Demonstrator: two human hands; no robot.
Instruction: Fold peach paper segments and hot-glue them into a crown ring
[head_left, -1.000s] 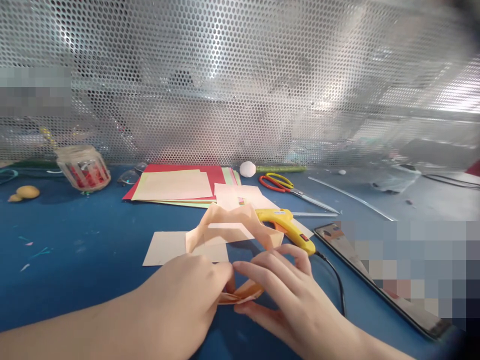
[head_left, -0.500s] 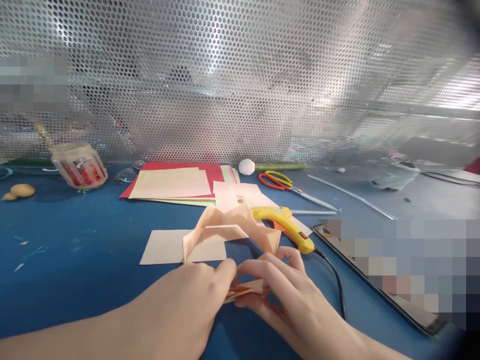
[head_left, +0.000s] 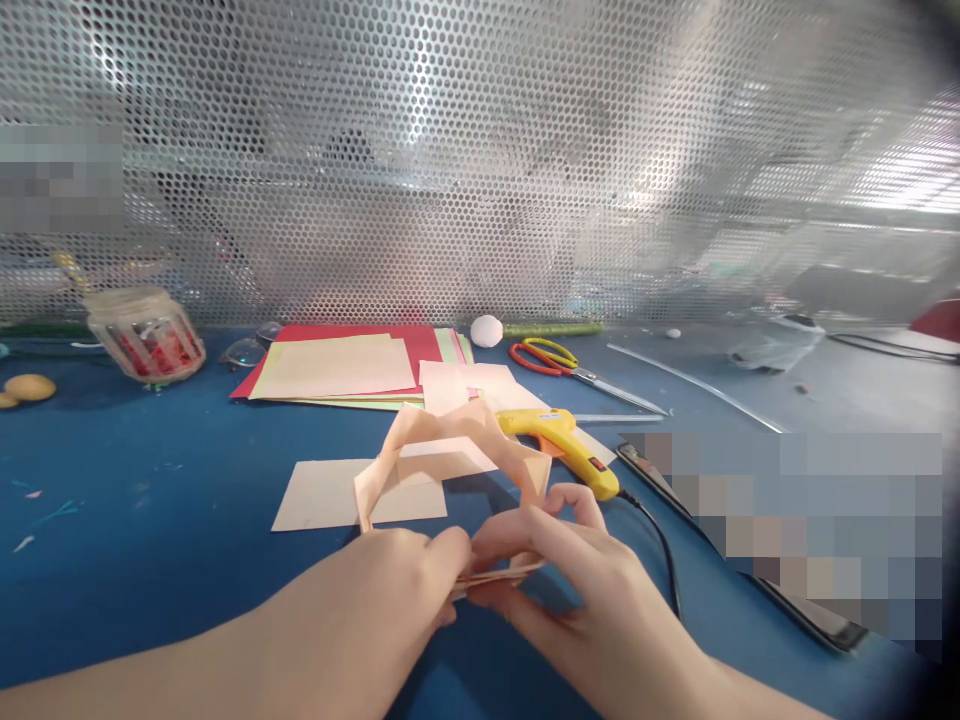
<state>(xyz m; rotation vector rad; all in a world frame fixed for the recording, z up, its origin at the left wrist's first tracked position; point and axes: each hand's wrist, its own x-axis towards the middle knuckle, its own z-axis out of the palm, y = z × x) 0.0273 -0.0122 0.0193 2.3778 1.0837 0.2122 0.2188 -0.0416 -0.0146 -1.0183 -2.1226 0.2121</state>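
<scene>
Blue tabletop (head_left: 165, 510) below, both hands (head_left: 394, 580) (head_left: 581, 575) pinch a folded paper strip (head_left: 439, 426) (glue gun (head_left: 581, 458) and scissors (head_left: 613, 388) beyond).

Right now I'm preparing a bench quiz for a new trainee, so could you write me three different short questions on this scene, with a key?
1. Multiple choice: what are the left hand and right hand both gripping?
A) a black rubber cable
B) a folded peach paper strip
C) a round white ball
2. True or false: the metal scissors with one red and one yellow handle lie farther from the person than the yellow pistol-shaped glue gun.
3. Fill in the colour: the contents of the clear ridged jar at the left are ____.

Key: 1 B; 2 true; 3 red.
</scene>
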